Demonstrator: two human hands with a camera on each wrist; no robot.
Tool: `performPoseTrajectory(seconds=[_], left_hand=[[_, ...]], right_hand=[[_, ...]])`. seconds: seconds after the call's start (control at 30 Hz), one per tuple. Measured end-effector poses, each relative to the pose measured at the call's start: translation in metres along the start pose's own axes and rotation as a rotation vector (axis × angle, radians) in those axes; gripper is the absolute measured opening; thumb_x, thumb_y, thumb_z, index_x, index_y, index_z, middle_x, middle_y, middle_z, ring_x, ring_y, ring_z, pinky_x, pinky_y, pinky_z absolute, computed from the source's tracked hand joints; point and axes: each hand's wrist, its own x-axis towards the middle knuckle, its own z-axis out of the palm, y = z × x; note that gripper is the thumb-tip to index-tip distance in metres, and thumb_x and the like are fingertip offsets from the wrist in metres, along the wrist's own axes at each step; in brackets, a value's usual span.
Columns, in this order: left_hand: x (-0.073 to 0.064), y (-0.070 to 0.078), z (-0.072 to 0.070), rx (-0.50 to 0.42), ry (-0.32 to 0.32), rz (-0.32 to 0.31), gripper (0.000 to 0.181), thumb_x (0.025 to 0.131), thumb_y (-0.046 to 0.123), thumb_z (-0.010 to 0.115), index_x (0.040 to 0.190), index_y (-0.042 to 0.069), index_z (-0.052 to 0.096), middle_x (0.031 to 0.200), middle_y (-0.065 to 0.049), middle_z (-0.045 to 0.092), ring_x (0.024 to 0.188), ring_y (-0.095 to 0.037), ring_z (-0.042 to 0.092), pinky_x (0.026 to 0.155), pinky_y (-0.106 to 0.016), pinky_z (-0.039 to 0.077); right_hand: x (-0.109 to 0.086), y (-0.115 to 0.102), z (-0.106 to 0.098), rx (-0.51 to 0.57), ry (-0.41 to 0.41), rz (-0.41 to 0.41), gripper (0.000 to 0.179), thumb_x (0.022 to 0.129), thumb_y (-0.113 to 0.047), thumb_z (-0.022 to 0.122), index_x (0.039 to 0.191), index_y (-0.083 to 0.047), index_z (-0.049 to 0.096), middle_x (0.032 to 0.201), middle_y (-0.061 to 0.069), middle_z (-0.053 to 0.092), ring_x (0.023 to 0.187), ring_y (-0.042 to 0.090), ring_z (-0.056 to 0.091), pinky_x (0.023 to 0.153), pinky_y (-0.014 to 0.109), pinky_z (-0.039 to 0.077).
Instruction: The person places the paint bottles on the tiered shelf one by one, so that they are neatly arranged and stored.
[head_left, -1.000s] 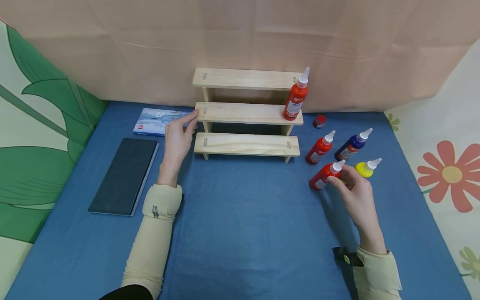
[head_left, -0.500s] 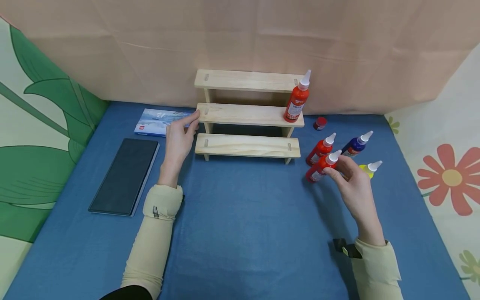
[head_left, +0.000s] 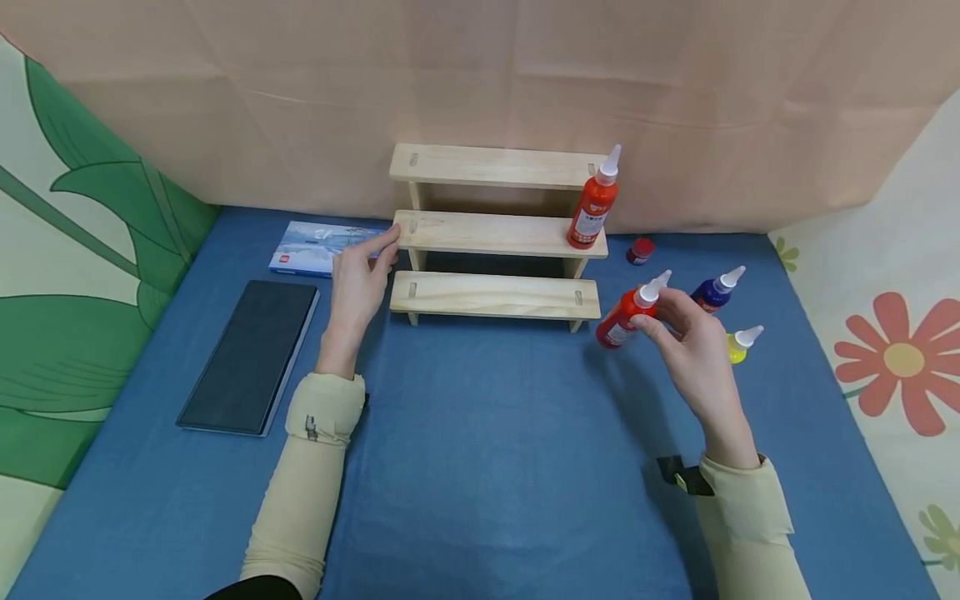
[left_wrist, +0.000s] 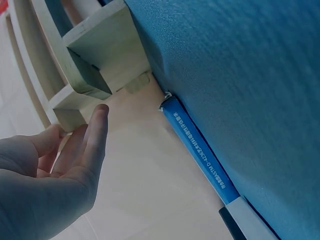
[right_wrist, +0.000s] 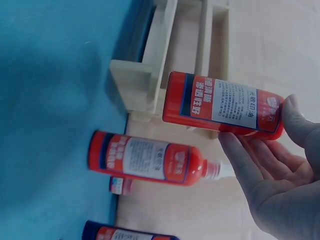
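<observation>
In the head view, my right hand (head_left: pixel 693 350) holds a red bottle (head_left: pixel 621 321) with a white nozzle near its top, between thumb and fingers. The right wrist view shows this bottle (right_wrist: pixel 225 105) raised off the blue cloth, with a second red bottle (right_wrist: pixel 145 159) standing beyond it. That second one is hidden behind the held bottle in the head view. At the left end of a three-step wooden stand (head_left: pixel 495 292), my left hand (head_left: pixel 358 275) pinches the middle board's end with its fingertips. Another red bottle (head_left: pixel 592 208) stands at that board's right end.
Right of the stand are a small red-capped jar (head_left: pixel 640 250), a blue bottle (head_left: pixel 716 290) and a yellow bottle (head_left: pixel 741 342). A blue-and-white box (head_left: pixel 318 243) and a dark notebook (head_left: pixel 247 358) lie on the left. A beige cloth (head_left: pixel 480 83) hangs behind.
My right hand has raised the red bottle and carried it left and away from me, toward the stand, so it now covers the standing red bottle. My left hand has stayed at the stand.
</observation>
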Motion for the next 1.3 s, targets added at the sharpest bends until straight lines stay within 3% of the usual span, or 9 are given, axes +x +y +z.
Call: performPoseTrajectory(seconds=[0.13, 0.4, 0.63, 1.03, 1.3], left_hand=[[0.0, -0.001, 0.0, 0.001, 0.003, 0.0, 0.035, 0.111, 0.011, 0.061, 0.146, 0.009, 0.067, 0.146, -0.008, 0.065, 0.106, -0.034, 0.076, 0.093, -0.048, 0.061], [0.002, -0.001, 0.001, -0.011, 0.002, 0.008, 0.034, 0.111, 0.01, 0.061, 0.144, 0.01, 0.068, 0.145, -0.008, 0.066, 0.107, -0.034, 0.076, 0.093, -0.049, 0.061], [0.004, 0.001, 0.001, -0.01, 0.01, 0.006, 0.034, 0.111, 0.012, 0.062, 0.144, 0.011, 0.068, 0.144, -0.007, 0.066, 0.105, -0.032, 0.077, 0.092, -0.046, 0.061], [0.001, -0.002, 0.0, -0.014, 0.02, 0.01, 0.034, 0.111, 0.01, 0.062, 0.143, 0.01, 0.069, 0.142, -0.011, 0.067, 0.103, -0.036, 0.077, 0.09, -0.049, 0.062], [0.002, -0.002, 0.001, -0.025, 0.007, -0.012, 0.034, 0.111, 0.011, 0.061, 0.144, 0.012, 0.069, 0.144, -0.009, 0.067, 0.105, -0.033, 0.077, 0.092, -0.047, 0.061]], right_hand=[[0.007, -0.007, 0.003, 0.005, -0.001, -0.019, 0.049, 0.104, -0.015, 0.074, 0.149, -0.001, 0.06, 0.141, 0.02, 0.066, 0.13, 0.038, 0.064, 0.106, 0.042, 0.054], [0.018, -0.018, 0.005, 0.013, 0.022, -0.047, 0.048, 0.103, -0.014, 0.074, 0.147, -0.001, 0.062, 0.138, 0.019, 0.068, 0.127, 0.035, 0.066, 0.106, 0.035, 0.055], [0.033, -0.033, 0.009, 0.053, 0.021, -0.05, 0.047, 0.105, -0.015, 0.072, 0.149, -0.002, 0.061, 0.141, 0.017, 0.067, 0.129, 0.034, 0.065, 0.109, 0.046, 0.053], [0.061, -0.057, 0.025, 0.109, 0.0, -0.116, 0.044, 0.105, -0.013, 0.071, 0.146, -0.001, 0.062, 0.144, 0.015, 0.066, 0.131, 0.032, 0.064, 0.11, 0.043, 0.053], [0.077, -0.069, 0.037, 0.153, -0.024, -0.158, 0.044, 0.104, -0.009, 0.072, 0.146, 0.002, 0.062, 0.142, 0.017, 0.066, 0.128, 0.033, 0.066, 0.112, 0.05, 0.051]])
